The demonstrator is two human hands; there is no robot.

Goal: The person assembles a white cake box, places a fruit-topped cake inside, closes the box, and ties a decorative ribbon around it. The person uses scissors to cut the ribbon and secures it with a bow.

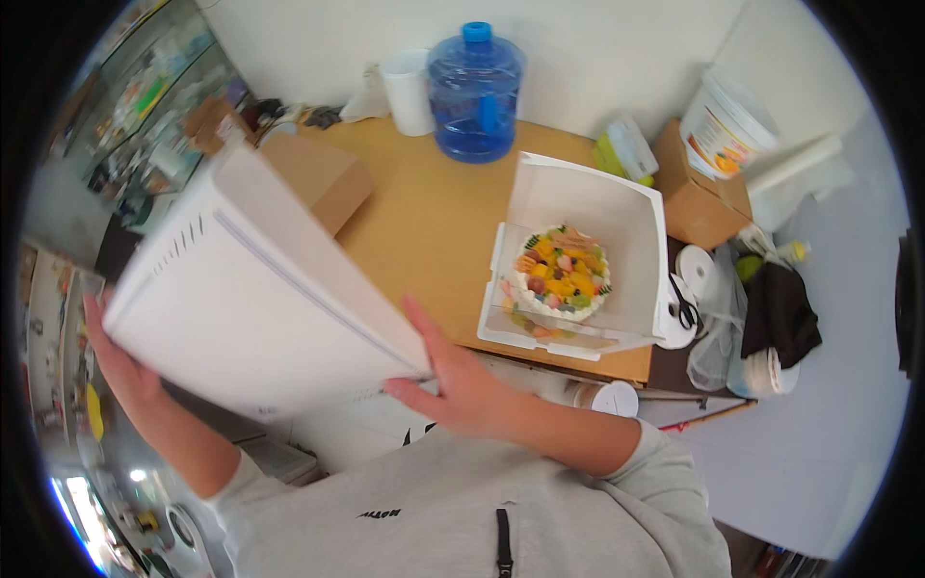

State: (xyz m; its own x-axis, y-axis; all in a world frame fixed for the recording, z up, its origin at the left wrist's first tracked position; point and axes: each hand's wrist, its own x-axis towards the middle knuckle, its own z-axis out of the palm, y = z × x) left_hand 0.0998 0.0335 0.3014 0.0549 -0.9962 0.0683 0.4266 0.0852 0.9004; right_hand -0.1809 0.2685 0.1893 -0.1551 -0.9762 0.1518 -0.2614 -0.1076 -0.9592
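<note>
A large white box piece (pixel 267 303), seemingly a cardboard lid or sleeve, is held up between my two hands, tilted in front of the table's left part. My left hand (pixel 124 361) grips its lower left side, with some fingers hidden behind it. At its right corner, my right hand (pixel 455 383) pinches the edge between thumb and fingers. To the right on the tabletop stands an open white cake box (pixel 600 188) with clear panels at its front and left. Inside sits a round cake (pixel 564 271) with white cream, mixed fruit and green sprigs on top.
On the wooden table (pixel 412 217) stand a blue water jug (pixel 477 101), a white container (pixel 407 90) and a brown cardboard box (pixel 311 173). Rightward are a white bucket (pixel 726 126) on a carton (pixel 697 195), black scissors (pixel 683 307) and dark cloth (pixel 779 311). Glass shelves (pixel 159 108) flank the left.
</note>
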